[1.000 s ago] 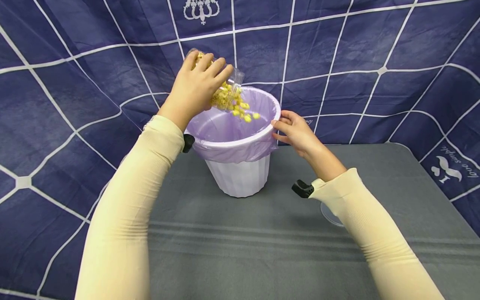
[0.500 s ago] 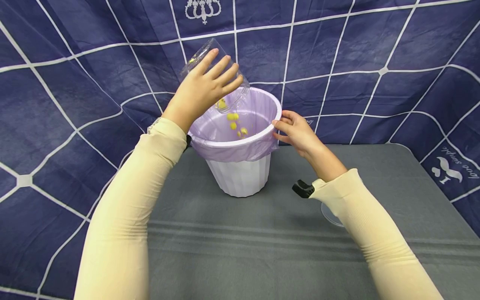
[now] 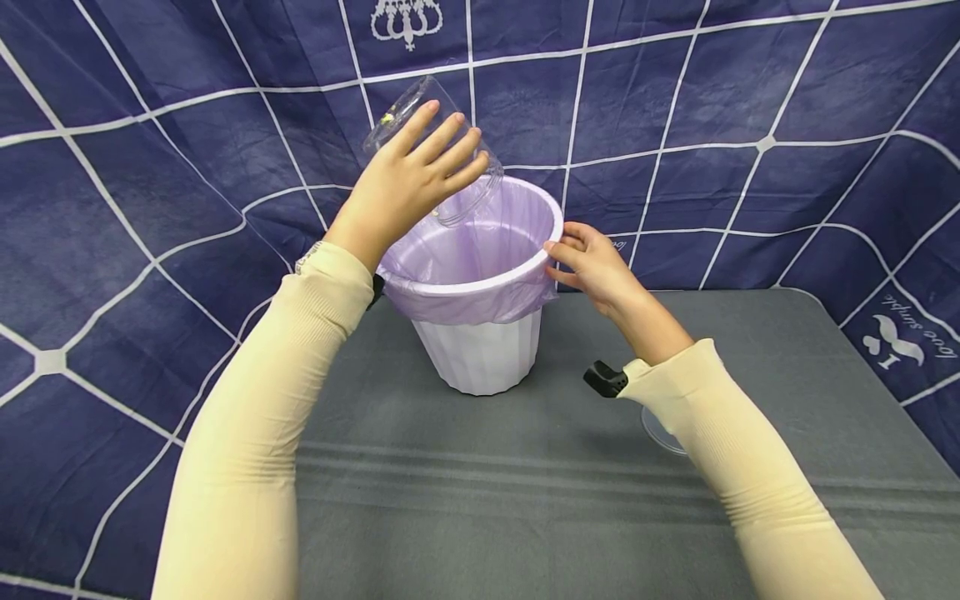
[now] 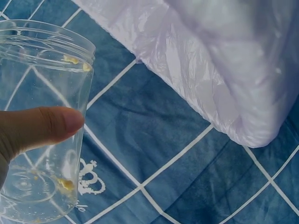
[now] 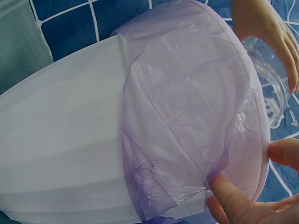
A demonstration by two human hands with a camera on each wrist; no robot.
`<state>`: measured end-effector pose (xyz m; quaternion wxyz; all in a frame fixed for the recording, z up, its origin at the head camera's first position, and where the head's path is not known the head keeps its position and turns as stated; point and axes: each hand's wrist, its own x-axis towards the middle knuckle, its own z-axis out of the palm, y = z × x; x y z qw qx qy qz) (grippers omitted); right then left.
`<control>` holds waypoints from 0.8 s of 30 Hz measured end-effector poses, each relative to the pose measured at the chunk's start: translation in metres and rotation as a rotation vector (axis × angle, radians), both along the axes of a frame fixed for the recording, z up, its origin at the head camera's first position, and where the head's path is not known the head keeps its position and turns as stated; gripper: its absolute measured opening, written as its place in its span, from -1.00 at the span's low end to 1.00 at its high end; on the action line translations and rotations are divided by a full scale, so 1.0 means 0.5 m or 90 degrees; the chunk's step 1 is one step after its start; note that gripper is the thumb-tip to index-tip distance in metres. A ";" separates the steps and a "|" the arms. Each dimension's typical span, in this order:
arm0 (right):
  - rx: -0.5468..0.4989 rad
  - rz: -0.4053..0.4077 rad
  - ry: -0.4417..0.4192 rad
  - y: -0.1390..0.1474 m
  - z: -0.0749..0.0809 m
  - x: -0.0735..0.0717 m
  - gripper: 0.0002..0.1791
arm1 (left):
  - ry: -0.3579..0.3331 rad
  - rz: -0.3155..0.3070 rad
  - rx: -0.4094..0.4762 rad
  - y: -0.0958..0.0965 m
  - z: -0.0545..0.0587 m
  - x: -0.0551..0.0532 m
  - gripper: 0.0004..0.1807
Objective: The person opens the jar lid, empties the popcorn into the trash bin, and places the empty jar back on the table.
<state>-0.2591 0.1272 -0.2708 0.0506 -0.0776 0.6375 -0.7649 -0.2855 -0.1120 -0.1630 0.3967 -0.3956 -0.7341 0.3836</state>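
Note:
A clear plastic jar (image 3: 474,197) is tipped mouth-down over a white trash bin (image 3: 480,354) lined with a purple bag (image 3: 465,307). My left hand (image 3: 420,167) grips the jar round its side. In the left wrist view, a few yellow crumbs (image 4: 66,184) cling inside the jar (image 4: 42,93), and the thumb lies along its wall. My right hand (image 3: 592,262) pinches the bin's rim and bag on the right side. The right wrist view shows its fingers (image 5: 229,196) against the bag (image 5: 182,107). The bin's bottom is hidden from the head view.
A clear round lid (image 3: 662,432) lies on the grey tabletop (image 3: 480,517), partly hidden by the right forearm. A dark blue cloth (image 3: 675,100) with white lines hangs behind and on both sides. The bin stands close to the back cloth.
The yellow popcorn-like pieces have poured from the jar into the bin, leaving only crumbs inside. My left hand has tilted the jar more steeply. The right hand has stayed on the rim.

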 end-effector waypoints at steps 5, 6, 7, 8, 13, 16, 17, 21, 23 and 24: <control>-0.003 -0.003 0.001 -0.001 0.000 0.002 -0.40 | -0.005 0.008 0.018 -0.003 -0.002 0.002 -0.39; -0.004 -0.003 0.001 -0.001 0.000 0.002 -0.40 | -0.007 0.007 0.029 -0.003 -0.003 0.001 -0.39; -0.005 -0.003 0.001 -0.001 0.000 0.003 -0.40 | -0.010 0.002 0.045 -0.004 -0.004 0.001 -0.40; -0.005 -0.001 0.001 -0.001 0.000 0.003 -0.39 | -0.014 -0.002 0.063 -0.005 -0.005 0.001 -0.41; -0.004 -0.003 0.002 -0.002 0.001 0.003 -0.41 | -0.047 -0.020 0.166 -0.012 -0.007 0.002 -0.43; -0.003 -0.003 0.003 -0.001 0.002 0.003 -0.41 | -0.092 0.012 0.210 -0.016 -0.005 0.007 -0.20; -0.002 -0.003 0.003 -0.001 0.003 0.003 -0.41 | -0.107 0.025 0.224 -0.017 -0.004 0.009 -0.10; -0.005 -0.003 0.000 -0.001 0.003 0.003 -0.40 | -0.169 0.060 0.293 -0.021 -0.001 0.017 0.11; -0.005 -0.005 -0.001 -0.001 0.002 0.003 -0.40 | -0.196 0.065 0.333 -0.022 -0.001 0.020 0.12; -0.006 -0.004 -0.003 -0.001 0.002 0.003 -0.40 | -0.210 0.068 0.354 -0.023 -0.001 0.022 0.13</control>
